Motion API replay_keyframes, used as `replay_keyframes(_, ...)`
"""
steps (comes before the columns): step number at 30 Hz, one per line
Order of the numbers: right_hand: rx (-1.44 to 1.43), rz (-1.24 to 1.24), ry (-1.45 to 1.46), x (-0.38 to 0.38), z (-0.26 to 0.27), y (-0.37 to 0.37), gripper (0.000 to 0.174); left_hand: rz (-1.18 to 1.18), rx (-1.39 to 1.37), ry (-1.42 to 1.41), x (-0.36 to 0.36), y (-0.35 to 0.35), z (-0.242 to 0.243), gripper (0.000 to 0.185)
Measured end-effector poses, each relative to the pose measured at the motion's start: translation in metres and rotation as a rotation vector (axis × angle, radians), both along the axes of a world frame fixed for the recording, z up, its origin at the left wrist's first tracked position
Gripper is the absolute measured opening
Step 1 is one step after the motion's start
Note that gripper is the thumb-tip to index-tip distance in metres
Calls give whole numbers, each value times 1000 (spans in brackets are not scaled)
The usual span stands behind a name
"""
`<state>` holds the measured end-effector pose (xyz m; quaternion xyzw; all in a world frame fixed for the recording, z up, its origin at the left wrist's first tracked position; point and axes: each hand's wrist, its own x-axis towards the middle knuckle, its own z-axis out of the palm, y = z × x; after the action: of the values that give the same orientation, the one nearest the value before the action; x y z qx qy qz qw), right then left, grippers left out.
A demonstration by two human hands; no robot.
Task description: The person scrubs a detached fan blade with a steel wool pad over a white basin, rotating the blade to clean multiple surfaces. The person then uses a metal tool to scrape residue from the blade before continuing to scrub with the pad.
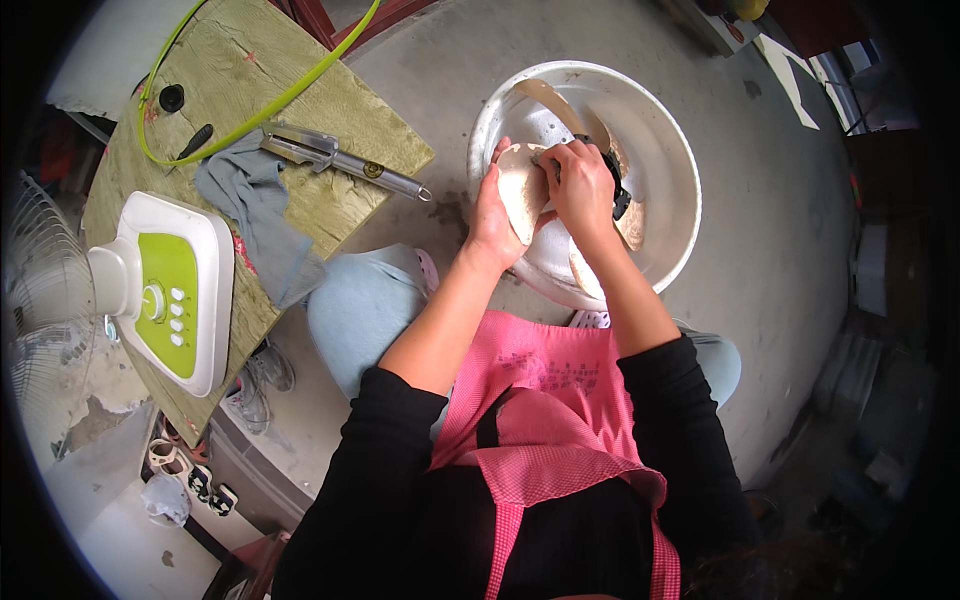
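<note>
My left hand point(491, 214) cups a pale fan blade point(519, 187) from its left and beneath, tilted over the basin. The blade has brownish, patchy grime on it. My right hand point(577, 184) presses against the blade's right side, fingers bent around a small grey item that is mostly hidden, perhaps a scouring pad. Further brown-stained blades point(553, 103) spread out below my hands, around a black part point(621, 184) partly covered by my right hand. All this is in or over a large round metal basin point(671, 259) with a shiny inner wall.
Left, a wooden table point(360, 135) holds a fan base point(169, 300) with its wire cage, a green ring point(300, 86), a black round cap point(172, 97), a black-handled tool point(196, 141), a grey cloth point(247, 195) and a large steel peeler point(349, 161). Shoes point(259, 382) lie underneath.
</note>
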<state>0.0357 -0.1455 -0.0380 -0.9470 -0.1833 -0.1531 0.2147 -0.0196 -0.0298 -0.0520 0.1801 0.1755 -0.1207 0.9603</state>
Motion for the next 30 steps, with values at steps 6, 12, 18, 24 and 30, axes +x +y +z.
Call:
replay_keyframes(6, 128, 249, 304, -28, 16, 25, 6, 39, -15, -121, 0, 1, -29, 58)
replay_keyframes(12, -59, -71, 194, 33, -10, 4, 12, 21, -100, -3, 5, -12, -13, 60)
replay_keyframes(18, 139, 181, 357, -26, 15, 12, 8, 78, -124, 90, 6, -14, -25, 66)
replay_keyframes(24, 192, 395, 331, -52, 36, -9, 11, -43, -286, -1, 9, -18, -14, 70)
replay_keyframes(30, 85, 351, 66, -2, 28, 18, 12, -95, -735, -220, 18, -20, -71, 43)
